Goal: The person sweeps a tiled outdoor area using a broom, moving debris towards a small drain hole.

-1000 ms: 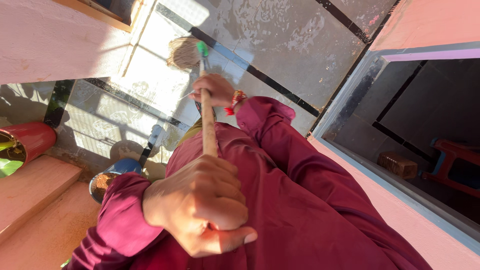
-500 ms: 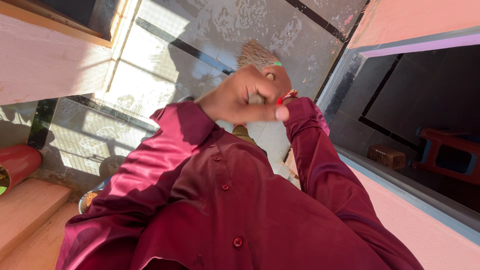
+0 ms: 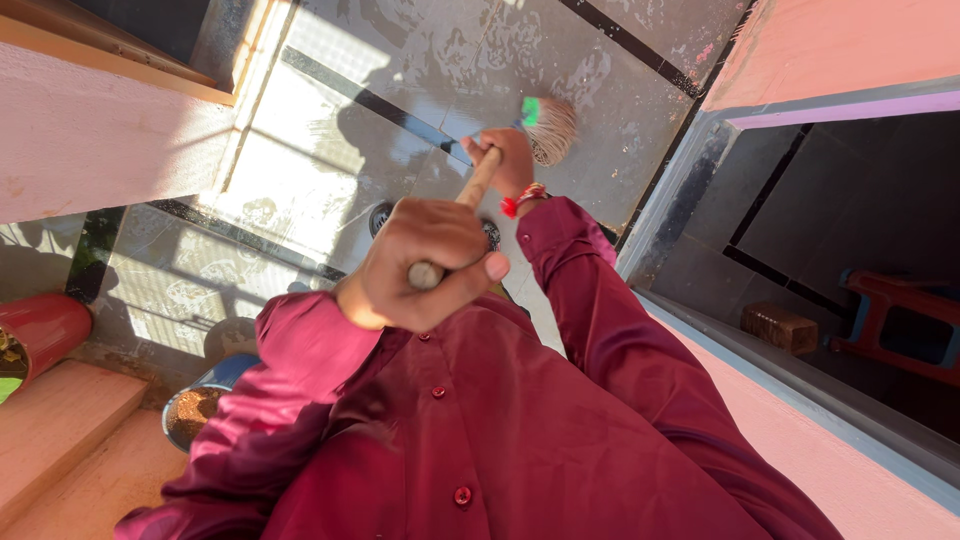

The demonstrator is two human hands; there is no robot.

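Note:
I hold a broom with a wooden handle (image 3: 480,180), a green band (image 3: 530,110) and a straw-coloured bristle head (image 3: 553,130). My left hand (image 3: 420,265) is shut around the top end of the handle, in front of my maroon shirt. My right hand (image 3: 508,160), with a red thread at the wrist, grips the handle lower down, just above the green band. The bristles rest on the wet grey tiled floor (image 3: 450,50), close to the doorway's threshold.
A red pot (image 3: 45,330) and a blue pot of soil (image 3: 200,410) stand at the left beside pink steps (image 3: 60,420). A pink wall (image 3: 100,150) is at the upper left. The doorway at the right shows a brick (image 3: 780,328) and a red stool (image 3: 900,315).
The broom head has swept from the left of the floor across to the right, toward the doorway. My left hand moved away from the camera and up, still gripping the handle's end.

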